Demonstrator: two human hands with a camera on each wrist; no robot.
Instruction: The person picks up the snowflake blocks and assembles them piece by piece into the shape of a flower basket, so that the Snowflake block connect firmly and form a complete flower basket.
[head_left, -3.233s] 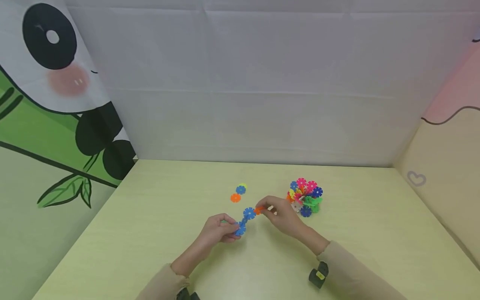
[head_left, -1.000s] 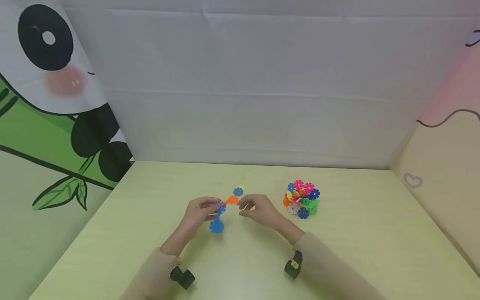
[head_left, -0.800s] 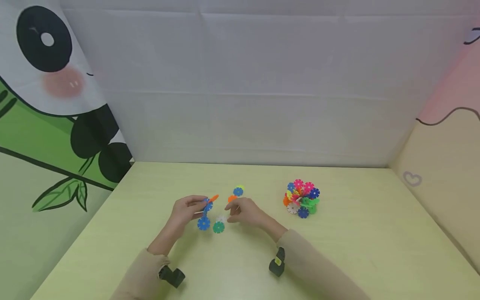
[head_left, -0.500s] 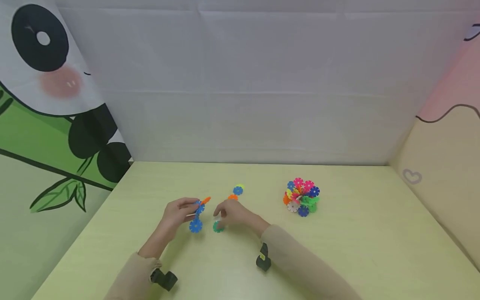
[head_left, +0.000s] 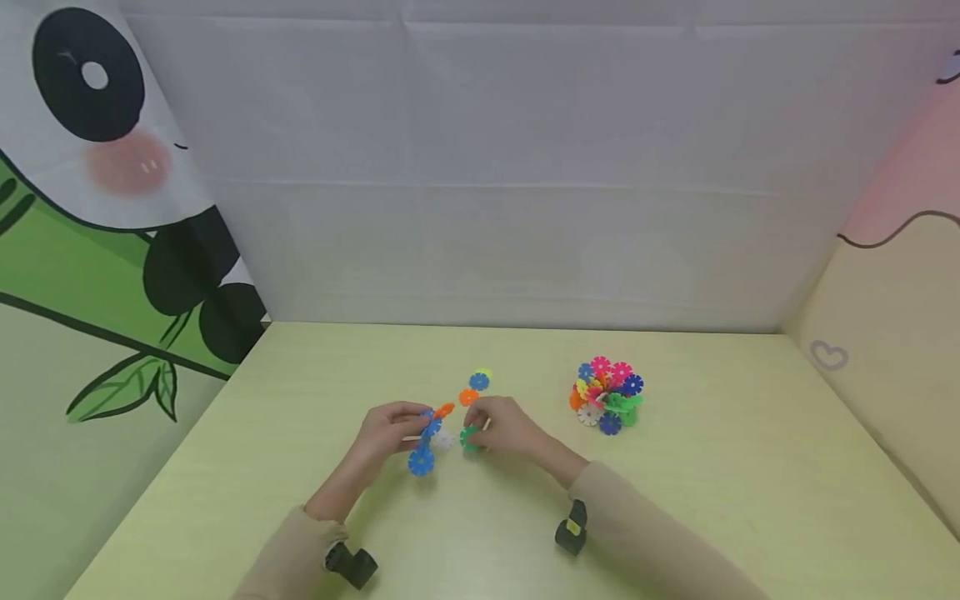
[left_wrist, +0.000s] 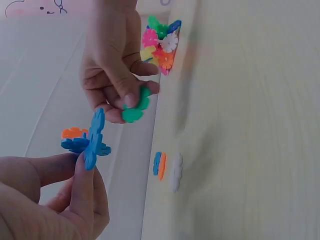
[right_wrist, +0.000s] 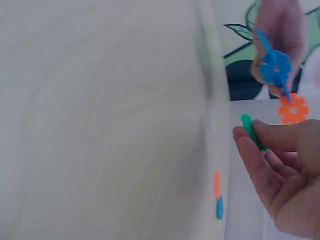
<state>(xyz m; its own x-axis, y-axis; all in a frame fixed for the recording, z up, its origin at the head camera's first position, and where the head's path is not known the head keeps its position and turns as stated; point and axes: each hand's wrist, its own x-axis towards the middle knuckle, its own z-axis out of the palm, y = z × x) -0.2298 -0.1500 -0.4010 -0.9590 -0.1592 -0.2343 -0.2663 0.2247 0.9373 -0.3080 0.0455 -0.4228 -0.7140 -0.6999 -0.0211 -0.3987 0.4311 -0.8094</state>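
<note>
My left hand [head_left: 393, 429] pinches a joined piece of blue snowflake discs [head_left: 422, 460] with an orange snowflake disc [right_wrist: 294, 109] attached. The blue discs cross one another at angles in the left wrist view. My right hand [head_left: 506, 429] holds a single green snowflake disc [left_wrist: 136, 106] between thumb and fingers, raised above the table and a short way right of the blue piece. Below and between the hands lies a white disc [head_left: 445, 440]. Just beyond my right fingers rest a loose orange disc [head_left: 468, 397], a blue disc [head_left: 479, 381] and a partly hidden yellow disc [head_left: 486, 372].
A heap of joined snowflake discs in many colours [head_left: 606, 396] sits to the right, past my right hand. The pale wooden table [head_left: 675, 500] ends at a white back wall [head_left: 480, 250]. Printed side panels [head_left: 112, 333] stand left and right.
My right hand let go of the orange disc on the blue piece, reached left to the green disc and lifted it rightward. My left hand moved left with its piece, then back right.
</note>
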